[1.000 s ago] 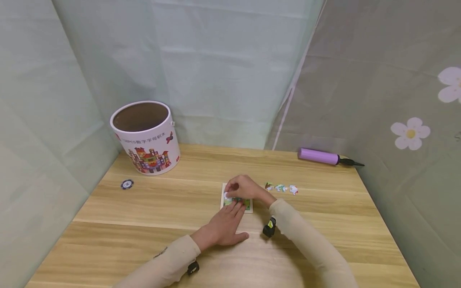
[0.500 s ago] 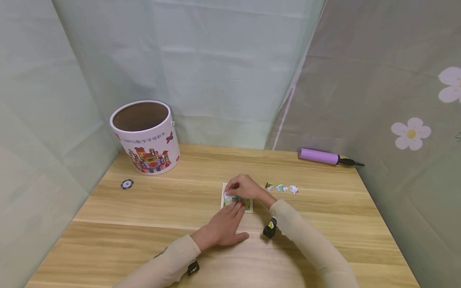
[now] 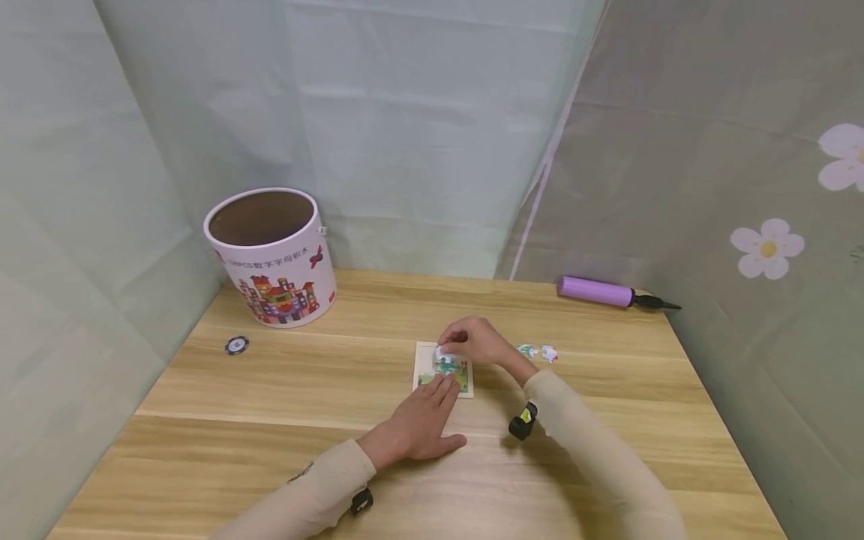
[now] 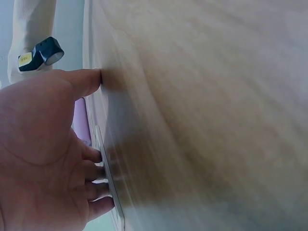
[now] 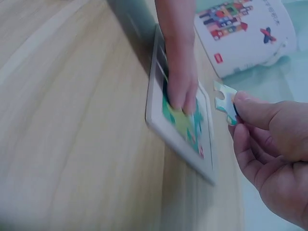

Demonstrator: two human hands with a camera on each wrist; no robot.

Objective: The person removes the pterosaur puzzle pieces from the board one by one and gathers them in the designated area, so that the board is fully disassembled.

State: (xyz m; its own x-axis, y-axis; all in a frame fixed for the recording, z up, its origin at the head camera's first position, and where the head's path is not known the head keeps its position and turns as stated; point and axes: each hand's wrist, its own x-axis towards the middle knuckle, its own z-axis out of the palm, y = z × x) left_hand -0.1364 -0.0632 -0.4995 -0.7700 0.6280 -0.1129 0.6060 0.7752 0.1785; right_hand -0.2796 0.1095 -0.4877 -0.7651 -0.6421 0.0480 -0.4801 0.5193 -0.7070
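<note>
On the light wooden table (image 3: 283, 390), largest to smallest:

- White cylindrical cardboard tub printed with coloured building blocks (image 3: 270, 255) — far left corner, upright, lid off, interior dark.
- Lilac cylindrical hand pump with black nozzle (image 3: 607, 292) — far right edge, lying on its side.
- Small square white-framed puzzle tray (image 3: 425, 364) — centre of table, flat. Lower part filled with green picture pieces; upper part bare. Judged partly assembled, several pieces left to seat.
- Left hand (image 3: 418, 427) — flat on the table, fingers straight and together, fingertips pressing the near edge of the tray, holding it steady.
- Right hand (image 3: 475, 343) — above the tray's far right corner, thumb and forefinger pinched on a white-and-teal jigsaw piece (image 5: 225, 101). Piece held just off the tray, not yet seated, as seen in the right wrist view.
- Two loose jigsaw pieces (image 3: 538, 352) — just right of the tray, unplaced.
- Dark round poker-style chip (image 3: 236, 345) — left side, near the tub, well apart from the tray.
</note>
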